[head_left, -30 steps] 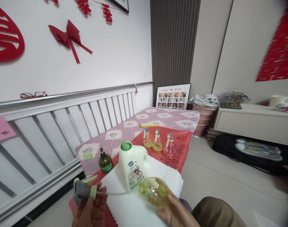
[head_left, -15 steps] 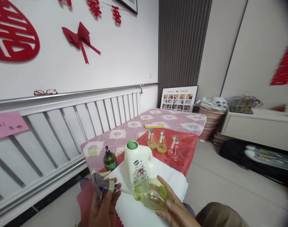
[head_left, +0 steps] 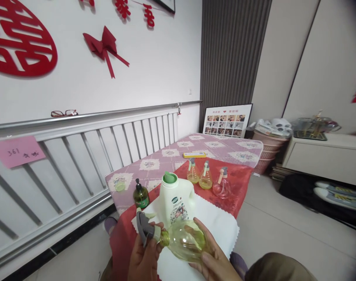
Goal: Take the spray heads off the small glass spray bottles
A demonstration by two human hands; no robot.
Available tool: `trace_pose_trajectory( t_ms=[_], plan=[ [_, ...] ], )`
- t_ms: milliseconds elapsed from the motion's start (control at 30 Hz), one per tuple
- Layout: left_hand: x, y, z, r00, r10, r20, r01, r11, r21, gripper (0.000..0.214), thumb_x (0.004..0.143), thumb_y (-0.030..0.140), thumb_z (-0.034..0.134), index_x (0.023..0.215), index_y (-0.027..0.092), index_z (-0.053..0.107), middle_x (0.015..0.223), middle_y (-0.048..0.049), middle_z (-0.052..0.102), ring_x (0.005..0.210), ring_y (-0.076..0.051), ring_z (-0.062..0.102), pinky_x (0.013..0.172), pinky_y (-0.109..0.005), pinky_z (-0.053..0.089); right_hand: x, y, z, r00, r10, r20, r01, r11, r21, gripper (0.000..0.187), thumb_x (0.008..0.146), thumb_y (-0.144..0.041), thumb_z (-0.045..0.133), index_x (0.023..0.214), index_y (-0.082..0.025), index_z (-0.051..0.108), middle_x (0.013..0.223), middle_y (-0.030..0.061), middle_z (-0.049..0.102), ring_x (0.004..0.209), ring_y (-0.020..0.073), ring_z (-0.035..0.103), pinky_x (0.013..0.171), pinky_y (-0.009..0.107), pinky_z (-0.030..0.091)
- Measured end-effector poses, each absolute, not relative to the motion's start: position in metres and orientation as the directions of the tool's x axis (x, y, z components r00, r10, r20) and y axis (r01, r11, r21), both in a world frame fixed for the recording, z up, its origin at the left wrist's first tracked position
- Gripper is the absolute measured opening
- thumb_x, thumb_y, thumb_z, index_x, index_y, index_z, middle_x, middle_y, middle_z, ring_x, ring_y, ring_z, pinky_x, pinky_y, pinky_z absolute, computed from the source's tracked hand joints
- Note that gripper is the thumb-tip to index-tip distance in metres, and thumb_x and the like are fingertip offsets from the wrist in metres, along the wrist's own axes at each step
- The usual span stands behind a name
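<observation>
My right hand (head_left: 214, 259) is wrapped round a clear yellow-green spray bottle (head_left: 188, 244), lying on its side over the white cloth (head_left: 221, 226). My left hand (head_left: 144, 257) grips the grey trigger sprayer head (head_left: 145, 231), whose collar now sits against the bottle's threaded neck. Just behind stands a white detergent jug (head_left: 176, 199) with a green cap. A dark green pump bottle (head_left: 141, 195) stands to its left.
Two yellow spray bottles (head_left: 199, 174) and a pink one (head_left: 221, 184) stand on the red cloth (head_left: 239, 183) farther back. A yellow flat case (head_left: 194, 155) lies on the patterned table cover. A white railing (head_left: 78, 156) runs on the left; baskets, a cabinet and shoes are at right.
My left hand has brought the sprayer head rightwards, feeding its tube into the bottle until the head meets the neck. The view has shifted a little to the left.
</observation>
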State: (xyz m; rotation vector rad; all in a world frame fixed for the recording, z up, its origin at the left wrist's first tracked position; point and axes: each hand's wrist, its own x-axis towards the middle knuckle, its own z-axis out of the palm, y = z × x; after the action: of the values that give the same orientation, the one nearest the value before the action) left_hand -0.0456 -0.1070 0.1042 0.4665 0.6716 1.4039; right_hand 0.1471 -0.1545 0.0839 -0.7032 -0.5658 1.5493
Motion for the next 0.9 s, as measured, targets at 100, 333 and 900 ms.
trace_pose_trajectory(
  t_ms=[100,333,900],
  plan=[
    [-0.047,-0.106,0.104,0.070,0.985,-0.155,-0.746,0.155,0.648,0.040,0.056,0.029,0.092,0.094,0.024,0.079,0.098,-0.0098,0.082,0.092,-0.025,0.077,0.080,-0.033,0.064,0.144,-0.154,0.082,-0.023,0.993,-0.113,-0.690,-0.097,-0.717,0.085,0.060,-0.043,0.092,0.136,-0.043,0.051,0.140,0.0057,0.062,0.105,0.0262,0.071,0.086,0.038,0.054],
    [-0.051,-0.103,0.102,0.052,0.979,-0.197,-0.754,0.168,0.635,0.043,0.054,0.028,0.094,0.094,0.024,0.079,0.099,-0.0110,0.082,0.089,-0.021,0.077,0.078,-0.028,0.063,0.142,-0.154,0.080,0.042,0.996,-0.079,-0.630,-0.035,-0.776,0.087,0.060,-0.041,0.091,0.137,-0.041,0.051,0.140,0.0075,0.061,0.099,0.0253,0.069,0.085,0.040,0.054],
    [-0.058,-0.099,0.100,-0.096,0.966,-0.239,-0.836,0.052,0.547,0.043,0.054,0.027,0.094,0.092,0.026,0.074,0.099,-0.0026,0.082,0.089,-0.020,0.078,0.076,-0.027,0.064,0.135,-0.150,0.067,0.112,0.991,0.077,-0.442,0.119,-0.889,0.080,0.065,-0.037,0.086,0.136,-0.041,0.050,0.147,0.0083,0.054,0.129,0.0337,0.055,0.099,0.047,0.050]
  ],
)
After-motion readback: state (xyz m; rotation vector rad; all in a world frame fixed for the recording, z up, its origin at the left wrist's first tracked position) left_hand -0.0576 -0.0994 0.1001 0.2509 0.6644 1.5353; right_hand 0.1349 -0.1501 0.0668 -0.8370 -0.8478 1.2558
